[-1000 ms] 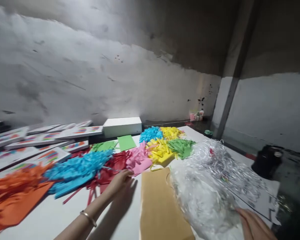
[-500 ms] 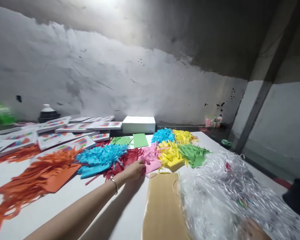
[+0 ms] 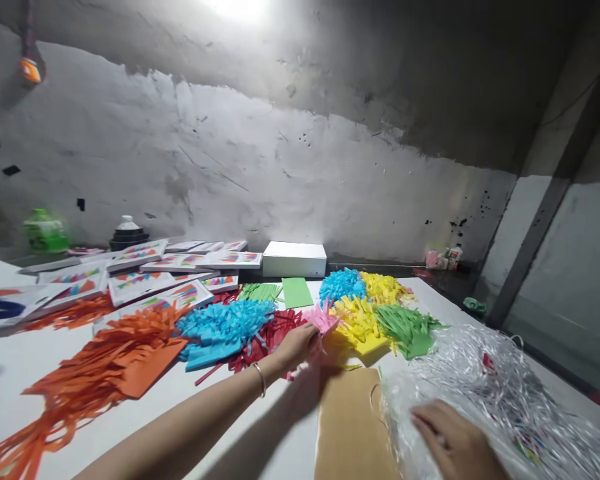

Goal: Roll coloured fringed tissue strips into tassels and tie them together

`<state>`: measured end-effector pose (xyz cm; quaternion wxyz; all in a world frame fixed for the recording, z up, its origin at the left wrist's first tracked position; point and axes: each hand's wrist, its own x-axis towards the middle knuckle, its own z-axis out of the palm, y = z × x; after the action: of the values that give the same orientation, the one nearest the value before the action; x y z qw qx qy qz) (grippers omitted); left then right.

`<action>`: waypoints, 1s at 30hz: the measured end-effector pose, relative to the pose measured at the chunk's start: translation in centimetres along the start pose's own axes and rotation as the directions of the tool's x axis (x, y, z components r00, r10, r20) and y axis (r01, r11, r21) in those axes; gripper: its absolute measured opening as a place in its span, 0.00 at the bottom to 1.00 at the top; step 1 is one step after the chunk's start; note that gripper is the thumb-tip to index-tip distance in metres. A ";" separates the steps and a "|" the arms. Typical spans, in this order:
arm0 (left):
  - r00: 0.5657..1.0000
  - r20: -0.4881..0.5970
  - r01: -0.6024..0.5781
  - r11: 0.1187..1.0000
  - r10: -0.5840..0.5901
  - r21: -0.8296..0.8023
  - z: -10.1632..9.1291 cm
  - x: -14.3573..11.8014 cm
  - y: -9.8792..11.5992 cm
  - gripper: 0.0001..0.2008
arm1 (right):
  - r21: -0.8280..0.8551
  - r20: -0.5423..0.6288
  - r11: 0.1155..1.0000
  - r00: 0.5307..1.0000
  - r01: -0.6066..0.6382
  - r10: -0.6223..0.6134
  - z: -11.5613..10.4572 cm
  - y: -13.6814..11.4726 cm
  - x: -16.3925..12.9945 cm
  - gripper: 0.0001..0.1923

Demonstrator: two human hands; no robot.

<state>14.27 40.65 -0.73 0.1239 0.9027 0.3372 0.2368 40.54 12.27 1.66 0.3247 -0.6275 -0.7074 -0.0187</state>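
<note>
glare [image 3: 237,7] at top, dim upper wall [image 3: 440,87], shadow [image 3: 277,427] across table [image 3: 5,373], right hand [image 3: 457,437] blurred

the pink paper [image 3: 326,318], flat before, now tips up in the left hand [image 3: 300,345]. the right hand [image 3: 457,440] is no longer low at the edge; it is over the clear plastic [image 3: 399,400], nearer the brown cardboard [image 3: 353,430]. an orange thing [image 3: 30,71] now shows high up, far left.

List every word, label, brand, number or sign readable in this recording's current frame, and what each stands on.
No text can be read.
Green jug: any label is too blurred.
Small white bottle: markings too small.
White box: a tiny mark at its lower right, too small.
Flat printed boxes: coloured prints, no legible lettering.
</note>
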 end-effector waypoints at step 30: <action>0.985 0.153 -0.072 0.997 0.074 -0.015 6.5 8.1 11.4 0.15 | -0.176 0.041 0.950 0.963 -0.256 0.267 8.2 -0.2 5.4 0.11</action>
<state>29.22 37.14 0.83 0.1449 0.9294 0.2923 0.1724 36.82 20.48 -2.14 0.2470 -0.7413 -0.6239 -0.0153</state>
